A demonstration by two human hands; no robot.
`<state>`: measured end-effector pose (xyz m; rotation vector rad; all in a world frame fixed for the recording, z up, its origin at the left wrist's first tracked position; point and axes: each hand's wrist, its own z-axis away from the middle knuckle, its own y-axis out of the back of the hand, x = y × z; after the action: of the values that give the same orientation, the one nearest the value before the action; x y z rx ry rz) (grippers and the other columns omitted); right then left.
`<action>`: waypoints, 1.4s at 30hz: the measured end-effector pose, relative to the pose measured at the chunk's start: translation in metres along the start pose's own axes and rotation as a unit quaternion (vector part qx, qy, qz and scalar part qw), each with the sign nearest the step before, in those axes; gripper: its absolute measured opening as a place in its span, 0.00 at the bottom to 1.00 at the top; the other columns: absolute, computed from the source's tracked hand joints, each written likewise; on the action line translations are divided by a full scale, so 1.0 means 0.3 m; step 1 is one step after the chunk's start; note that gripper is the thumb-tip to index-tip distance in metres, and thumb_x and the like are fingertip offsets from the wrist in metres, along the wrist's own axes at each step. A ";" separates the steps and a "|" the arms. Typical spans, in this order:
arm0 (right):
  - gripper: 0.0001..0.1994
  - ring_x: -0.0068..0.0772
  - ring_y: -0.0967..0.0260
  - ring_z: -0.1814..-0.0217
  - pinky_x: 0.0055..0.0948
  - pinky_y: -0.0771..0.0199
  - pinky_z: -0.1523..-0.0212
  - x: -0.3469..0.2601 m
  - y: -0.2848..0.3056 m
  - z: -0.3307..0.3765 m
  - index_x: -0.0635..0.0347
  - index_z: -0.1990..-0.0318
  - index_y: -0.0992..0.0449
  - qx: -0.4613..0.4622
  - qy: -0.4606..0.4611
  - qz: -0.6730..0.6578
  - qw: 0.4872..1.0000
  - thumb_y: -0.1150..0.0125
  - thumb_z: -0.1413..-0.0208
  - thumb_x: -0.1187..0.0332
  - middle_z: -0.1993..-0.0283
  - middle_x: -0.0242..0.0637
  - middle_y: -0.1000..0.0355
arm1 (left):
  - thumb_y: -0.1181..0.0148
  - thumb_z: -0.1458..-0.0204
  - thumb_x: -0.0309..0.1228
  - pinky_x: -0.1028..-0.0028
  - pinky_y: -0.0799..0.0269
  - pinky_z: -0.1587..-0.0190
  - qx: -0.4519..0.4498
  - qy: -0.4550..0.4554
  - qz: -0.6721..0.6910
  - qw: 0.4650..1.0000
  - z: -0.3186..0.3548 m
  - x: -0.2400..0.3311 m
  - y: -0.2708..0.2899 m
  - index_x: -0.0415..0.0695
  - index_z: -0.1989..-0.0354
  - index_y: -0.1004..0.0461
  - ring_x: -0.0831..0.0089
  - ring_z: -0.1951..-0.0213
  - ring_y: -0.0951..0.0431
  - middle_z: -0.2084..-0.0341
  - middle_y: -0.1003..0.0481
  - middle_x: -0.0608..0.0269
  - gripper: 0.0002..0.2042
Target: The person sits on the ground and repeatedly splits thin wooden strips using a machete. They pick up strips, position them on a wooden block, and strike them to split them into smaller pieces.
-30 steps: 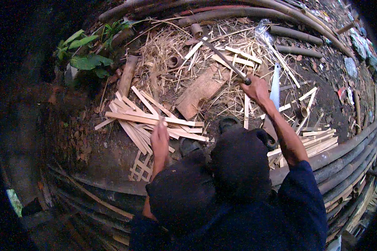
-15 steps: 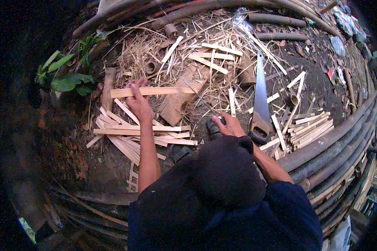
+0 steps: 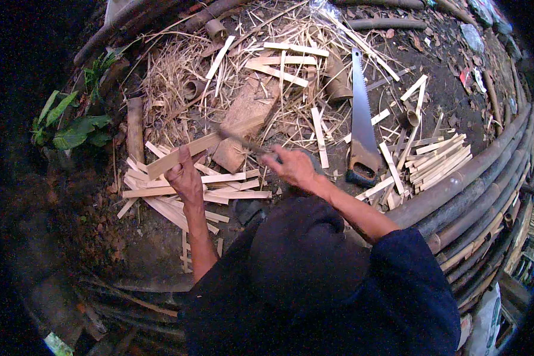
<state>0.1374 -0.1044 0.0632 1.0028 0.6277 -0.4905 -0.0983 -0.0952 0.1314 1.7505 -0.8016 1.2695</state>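
My left hand is closed around one end of a flat pale bamboo strip, tilted up to the right. The strip's far end lies over a rough wooden board on the ground. In my right hand, fingers closed, is a narrow dark tool that looks like a knife, smeared by motion. Its tip meets or overlaps the strip near the middle; I cannot tell whether it touches. Beneath my left hand spreads a loose pile of bamboo strips.
A handsaw with a dark handle lies to the right, near a stacked bundle of strips. Shavings and bamboo tube pieces litter the ground ahead. Long bamboo poles border the right side. Green leaves stand at left.
My right hand has risen from beside my foot and moved left to the strip, bringing the tool across it. My left hand has come nearer, and the strip now slants instead of lying level.
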 end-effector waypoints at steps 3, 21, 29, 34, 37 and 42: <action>0.27 0.59 0.29 0.62 0.50 0.30 0.61 0.281 -0.030 -0.055 0.60 0.57 0.26 0.073 -0.062 0.009 0.995 0.56 0.43 0.42 0.68 0.56 0.27 | 0.46 0.42 0.37 0.67 0.18 0.66 0.007 -0.058 -0.001 0.998 -0.006 -0.016 -0.025 0.31 0.68 0.29 0.72 0.70 0.28 0.72 0.32 0.61 0.17; 0.08 0.51 0.33 0.67 0.47 0.36 0.65 0.529 0.038 0.193 0.60 0.66 0.30 0.324 0.066 0.153 0.931 0.50 0.46 0.65 0.65 0.47 0.31 | 0.54 0.39 0.41 0.68 0.31 0.49 -0.309 0.222 0.111 0.918 0.037 0.023 -0.046 0.41 0.39 0.44 0.65 0.55 0.26 0.53 0.29 0.52 0.23; 0.26 0.51 0.35 0.57 0.45 0.34 0.61 1.294 0.322 0.498 0.73 0.47 0.36 0.462 -0.149 0.178 0.856 0.54 0.40 0.54 0.54 0.62 0.35 | 0.43 0.48 0.34 0.63 0.31 0.57 -0.245 0.037 -0.236 0.940 0.184 -0.316 0.119 0.37 0.56 0.28 0.54 0.61 0.25 0.64 0.25 0.46 0.15; 0.22 0.51 0.34 0.54 0.40 0.33 0.56 0.675 0.191 0.190 0.69 0.46 0.36 0.383 0.055 0.080 0.919 0.47 0.43 0.62 0.53 0.54 0.34 | 0.38 0.52 0.40 0.58 0.35 0.48 0.117 0.046 -0.424 0.897 0.139 -0.554 0.401 0.31 0.49 0.37 0.44 0.51 0.32 0.52 0.34 0.34 0.28; 0.24 0.49 0.35 0.53 0.42 0.31 0.58 0.486 0.010 0.069 0.61 0.48 0.33 0.237 0.103 0.204 0.944 0.44 0.46 0.54 0.55 0.49 0.34 | 0.36 0.55 0.45 0.57 0.38 0.44 0.216 0.157 -0.381 0.885 -0.007 -0.523 0.457 0.31 0.40 0.49 0.41 0.44 0.37 0.46 0.38 0.31 0.40; 0.25 0.52 0.36 0.51 0.44 0.32 0.56 0.469 -0.101 -0.049 0.59 0.45 0.36 0.141 0.065 0.254 0.955 0.40 0.48 0.58 0.51 0.49 0.35 | 0.35 0.58 0.45 0.56 0.32 0.49 0.049 0.208 -0.511 0.833 -0.146 -0.631 0.449 0.37 0.35 0.62 0.42 0.53 0.28 0.55 0.30 0.34 0.50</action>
<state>0.2160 -0.1184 -0.0575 1.4245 0.3963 -0.0566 -0.2873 -0.1135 -0.0096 1.5030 0.4562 0.8523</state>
